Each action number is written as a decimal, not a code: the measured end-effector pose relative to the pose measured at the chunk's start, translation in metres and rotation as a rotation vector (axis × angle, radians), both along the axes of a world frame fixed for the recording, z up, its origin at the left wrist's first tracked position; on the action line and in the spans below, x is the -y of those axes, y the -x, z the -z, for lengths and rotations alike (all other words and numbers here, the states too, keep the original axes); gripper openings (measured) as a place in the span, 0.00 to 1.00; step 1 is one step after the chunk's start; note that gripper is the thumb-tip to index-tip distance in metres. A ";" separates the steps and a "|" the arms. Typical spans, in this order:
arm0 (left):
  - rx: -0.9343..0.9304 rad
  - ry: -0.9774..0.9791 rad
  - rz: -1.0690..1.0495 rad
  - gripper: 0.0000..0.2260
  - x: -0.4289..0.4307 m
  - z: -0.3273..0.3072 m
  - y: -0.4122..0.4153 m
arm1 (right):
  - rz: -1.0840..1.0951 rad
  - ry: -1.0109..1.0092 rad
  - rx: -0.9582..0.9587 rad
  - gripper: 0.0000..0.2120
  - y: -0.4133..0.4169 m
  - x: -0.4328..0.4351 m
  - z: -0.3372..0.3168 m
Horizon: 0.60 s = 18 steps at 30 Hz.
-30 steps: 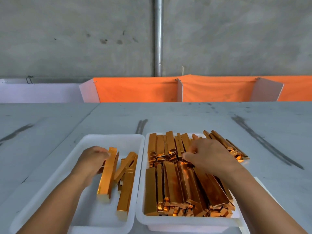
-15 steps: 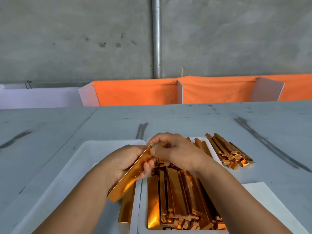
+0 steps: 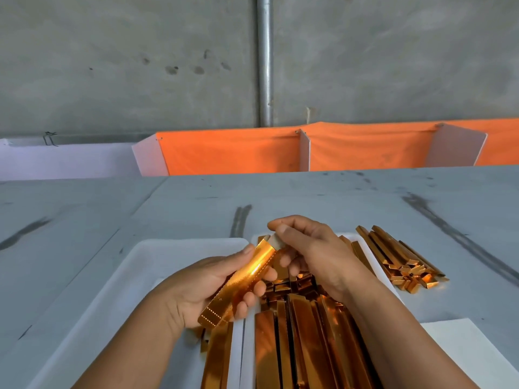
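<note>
Glossy gold foil box (image 3: 247, 279); smooth white plastic tray (image 3: 134, 276); matt table (image 3: 337, 197).

Shiny gold box (image 3: 244, 282) with perhaps a grey end flap; white trays (image 3: 168, 248); orange cloth (image 3: 233, 153).

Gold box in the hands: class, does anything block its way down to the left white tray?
Nothing visible does. The left hand grips the gold box, the right hand pinches its far end, and the left white tray lies uncovered beneath.

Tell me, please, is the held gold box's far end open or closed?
Open: the right hand pinches the pale end flap of the gold box, untucked; left hand grips it.
</note>
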<state>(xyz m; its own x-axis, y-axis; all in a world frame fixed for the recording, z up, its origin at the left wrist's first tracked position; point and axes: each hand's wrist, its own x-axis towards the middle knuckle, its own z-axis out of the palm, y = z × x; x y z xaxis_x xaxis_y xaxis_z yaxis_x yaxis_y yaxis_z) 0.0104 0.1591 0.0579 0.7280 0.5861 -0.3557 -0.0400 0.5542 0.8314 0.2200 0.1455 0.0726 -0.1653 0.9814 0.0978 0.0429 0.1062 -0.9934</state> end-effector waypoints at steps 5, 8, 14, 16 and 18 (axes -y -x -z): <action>0.049 -0.037 -0.106 0.24 -0.006 0.010 -0.002 | 0.036 -0.023 -0.048 0.09 -0.004 -0.003 0.011; 0.060 -0.035 -0.142 0.23 -0.005 0.011 -0.004 | 0.025 -0.040 -0.039 0.08 -0.003 -0.002 0.012; 0.043 -0.064 -0.130 0.20 -0.001 0.009 -0.007 | 0.003 -0.050 -0.020 0.06 0.000 -0.001 0.012; 0.035 -0.083 -0.154 0.19 0.000 0.009 -0.009 | 0.075 -0.096 -0.027 0.05 0.001 0.000 0.013; 0.038 -0.085 -0.202 0.18 0.000 0.008 -0.010 | 0.158 -0.174 -0.049 0.05 0.003 0.001 0.014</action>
<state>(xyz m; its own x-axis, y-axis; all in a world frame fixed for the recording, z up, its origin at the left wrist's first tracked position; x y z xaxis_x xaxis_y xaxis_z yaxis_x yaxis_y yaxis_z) 0.0208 0.1588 0.0500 0.6045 0.7482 -0.2736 -0.1754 0.4600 0.8704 0.2169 0.1441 0.0586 -0.0015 0.9623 0.2721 0.0253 0.2721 -0.9619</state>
